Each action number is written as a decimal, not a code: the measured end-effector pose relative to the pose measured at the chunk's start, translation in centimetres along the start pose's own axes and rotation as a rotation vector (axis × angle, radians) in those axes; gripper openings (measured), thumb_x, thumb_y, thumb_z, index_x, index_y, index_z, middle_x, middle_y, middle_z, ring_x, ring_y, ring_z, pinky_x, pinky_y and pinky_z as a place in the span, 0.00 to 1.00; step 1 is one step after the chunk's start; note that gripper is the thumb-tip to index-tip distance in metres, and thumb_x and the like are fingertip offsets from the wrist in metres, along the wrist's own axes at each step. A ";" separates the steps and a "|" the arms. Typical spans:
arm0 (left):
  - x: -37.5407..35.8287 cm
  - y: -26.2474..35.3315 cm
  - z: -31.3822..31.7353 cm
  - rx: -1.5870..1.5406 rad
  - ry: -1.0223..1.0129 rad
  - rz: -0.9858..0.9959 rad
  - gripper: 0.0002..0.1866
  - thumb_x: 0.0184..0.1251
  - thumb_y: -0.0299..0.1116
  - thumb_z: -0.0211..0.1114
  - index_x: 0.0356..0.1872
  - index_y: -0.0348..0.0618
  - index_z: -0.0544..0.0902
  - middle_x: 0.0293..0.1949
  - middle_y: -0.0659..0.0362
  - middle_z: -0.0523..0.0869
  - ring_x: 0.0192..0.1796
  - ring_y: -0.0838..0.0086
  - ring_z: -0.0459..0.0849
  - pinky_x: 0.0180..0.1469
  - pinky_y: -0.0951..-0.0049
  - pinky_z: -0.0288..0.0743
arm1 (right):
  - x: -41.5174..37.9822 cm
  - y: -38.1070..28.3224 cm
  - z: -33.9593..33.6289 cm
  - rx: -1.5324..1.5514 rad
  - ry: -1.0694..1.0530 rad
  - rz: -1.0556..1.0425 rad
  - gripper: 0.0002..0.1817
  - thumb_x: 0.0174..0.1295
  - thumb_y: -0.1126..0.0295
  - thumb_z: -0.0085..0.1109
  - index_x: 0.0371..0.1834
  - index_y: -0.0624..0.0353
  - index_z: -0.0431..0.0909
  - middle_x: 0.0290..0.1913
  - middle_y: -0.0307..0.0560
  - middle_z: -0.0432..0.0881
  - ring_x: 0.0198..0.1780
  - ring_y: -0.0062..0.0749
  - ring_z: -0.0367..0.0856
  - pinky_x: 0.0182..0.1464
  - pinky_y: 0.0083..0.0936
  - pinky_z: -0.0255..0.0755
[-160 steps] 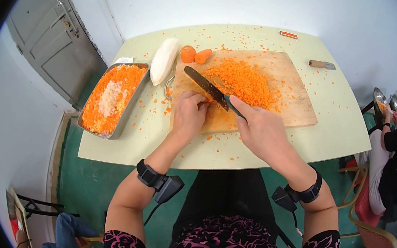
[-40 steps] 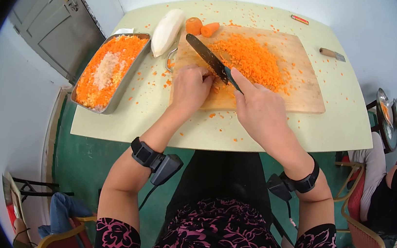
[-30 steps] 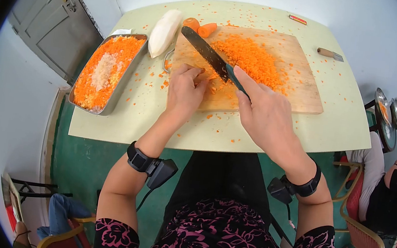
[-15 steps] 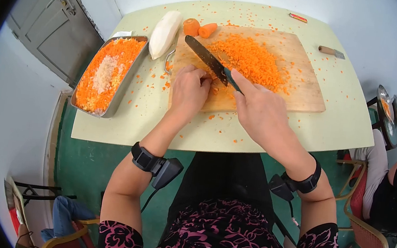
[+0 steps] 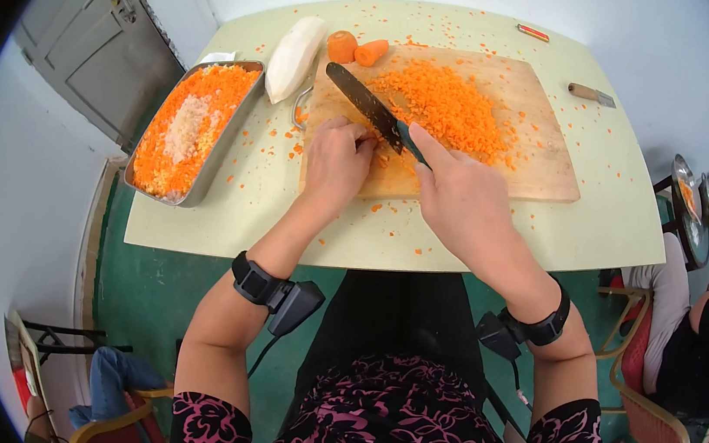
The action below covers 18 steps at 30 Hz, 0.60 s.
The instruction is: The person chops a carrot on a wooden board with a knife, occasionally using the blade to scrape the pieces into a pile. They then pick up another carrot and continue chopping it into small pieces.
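Observation:
My right hand [image 5: 469, 195] grips the dark green handle of a kitchen knife [image 5: 360, 98], its dark blade slanting up and left over the board and flecked with carrot bits. Close by the blade, my left hand [image 5: 337, 160] is closed with curled fingertips on orange carrot at the board's near left part; most of that carrot is hidden under the fingers. A wooden cutting board [image 5: 544, 169] lies beneath both hands. Beyond the knife spreads a heap of finely chopped carrot [image 5: 450, 110].
A metal tray [image 5: 215, 157] of chopped carrot and paler bits stands at left. A peeled white radish [image 5: 294, 57] and carrot pieces [image 5: 341, 46] lie behind the board. A wooden-handled tool [image 5: 590, 93] and a red lighter [image 5: 532, 33] are at right. Other people sit on both sides.
Both hands and the knife stay almost in place over the board. The whole view has shifted very slightly.

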<state>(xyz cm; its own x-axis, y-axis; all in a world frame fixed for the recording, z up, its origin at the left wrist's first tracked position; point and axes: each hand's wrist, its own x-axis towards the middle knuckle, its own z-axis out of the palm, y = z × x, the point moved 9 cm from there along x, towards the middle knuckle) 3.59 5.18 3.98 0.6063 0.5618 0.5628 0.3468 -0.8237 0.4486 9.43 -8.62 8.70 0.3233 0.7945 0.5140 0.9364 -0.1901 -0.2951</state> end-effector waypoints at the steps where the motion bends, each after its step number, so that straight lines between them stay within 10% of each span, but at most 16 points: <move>1: 0.1 0.1 0.0 0.014 -0.002 0.002 0.05 0.53 0.26 0.67 0.29 0.35 0.86 0.27 0.50 0.81 0.36 0.57 0.78 0.39 0.62 0.72 | 0.0 0.1 -0.2 0.024 0.013 -0.001 0.20 0.61 0.71 0.52 0.57 0.63 0.73 0.22 0.57 0.78 0.24 0.48 0.79 0.27 0.40 0.72; 18: -0.1 -0.2 -0.3 -0.158 -0.024 -0.079 0.05 0.55 0.23 0.63 0.31 0.34 0.85 0.32 0.49 0.81 0.41 0.54 0.78 0.44 0.61 0.72 | -0.1 0.3 -0.7 0.003 -0.007 0.024 0.20 0.61 0.72 0.51 0.58 0.61 0.73 0.21 0.56 0.77 0.23 0.48 0.79 0.26 0.40 0.72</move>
<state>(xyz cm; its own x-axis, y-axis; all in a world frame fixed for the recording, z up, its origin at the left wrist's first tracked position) 3.20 5.32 4.06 0.5995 0.6206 0.5054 0.2781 -0.7536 0.5956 9.78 -9.15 9.09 0.3446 0.7937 0.5013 0.9279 -0.2072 -0.3098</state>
